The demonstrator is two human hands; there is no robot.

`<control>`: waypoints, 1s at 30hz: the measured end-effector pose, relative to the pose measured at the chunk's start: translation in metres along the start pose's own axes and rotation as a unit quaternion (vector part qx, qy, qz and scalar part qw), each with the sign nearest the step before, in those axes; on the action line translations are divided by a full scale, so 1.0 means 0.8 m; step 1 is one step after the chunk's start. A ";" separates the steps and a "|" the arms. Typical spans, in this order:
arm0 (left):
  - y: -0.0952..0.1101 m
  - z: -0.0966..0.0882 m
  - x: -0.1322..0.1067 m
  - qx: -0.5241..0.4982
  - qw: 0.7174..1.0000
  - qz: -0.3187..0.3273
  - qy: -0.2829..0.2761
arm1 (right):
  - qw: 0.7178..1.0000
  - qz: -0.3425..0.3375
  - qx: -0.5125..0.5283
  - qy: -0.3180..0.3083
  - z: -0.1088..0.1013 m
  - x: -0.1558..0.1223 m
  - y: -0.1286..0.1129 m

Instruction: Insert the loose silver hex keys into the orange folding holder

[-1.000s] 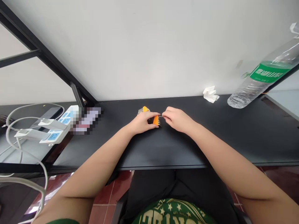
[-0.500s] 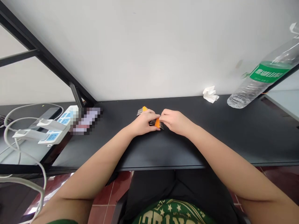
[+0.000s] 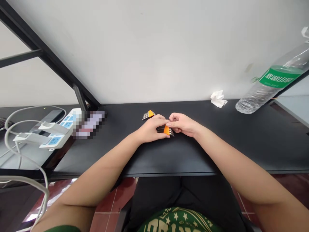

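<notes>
Between the fingers and thumb of my left hand (image 3: 153,129) is an orange holder (image 3: 166,130) with a row of dark metal rods sticking out on both sides, perhaps bits or hex keys. My right hand (image 3: 183,125) is closed in a pinch at the holder's upper right end, its fingertips meeting those of my left hand. Whatever is in that pinch is too small or hidden to name. Just beyond my left hand, a second orange holder (image 3: 151,113) with thin silvery rods lies on the black table (image 3: 116,129).
A crumpled white tissue (image 3: 218,98) lies by the wall. Farther right stands a large plastic bottle (image 3: 272,80) with a green label. To the left are a white power strip (image 3: 61,130) with plugged-in chargers, cables, a blurred-out item (image 3: 89,125) and a black metal frame (image 3: 48,54).
Both hands and the held holder have shifted slightly right and down. My right hand has turned, so its thumb now shows on top. More of the second holder is in sight.
</notes>
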State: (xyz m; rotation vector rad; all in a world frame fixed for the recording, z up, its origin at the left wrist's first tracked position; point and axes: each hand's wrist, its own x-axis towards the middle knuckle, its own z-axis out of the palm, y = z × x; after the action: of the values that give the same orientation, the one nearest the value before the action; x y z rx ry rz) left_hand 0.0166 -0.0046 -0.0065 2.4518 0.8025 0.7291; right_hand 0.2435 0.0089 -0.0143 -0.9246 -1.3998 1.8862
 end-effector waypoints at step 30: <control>-0.016 0.006 -0.001 0.043 0.996 -0.068 0.027 | 1.000 0.007 -0.006 0.007 0.002 0.005 0.011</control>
State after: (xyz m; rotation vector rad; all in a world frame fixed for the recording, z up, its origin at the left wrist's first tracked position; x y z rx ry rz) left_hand 0.0134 0.0027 -0.0175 2.4341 1.0297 0.7265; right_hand 0.2390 0.0090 -0.0234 -0.9541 -1.4020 1.8789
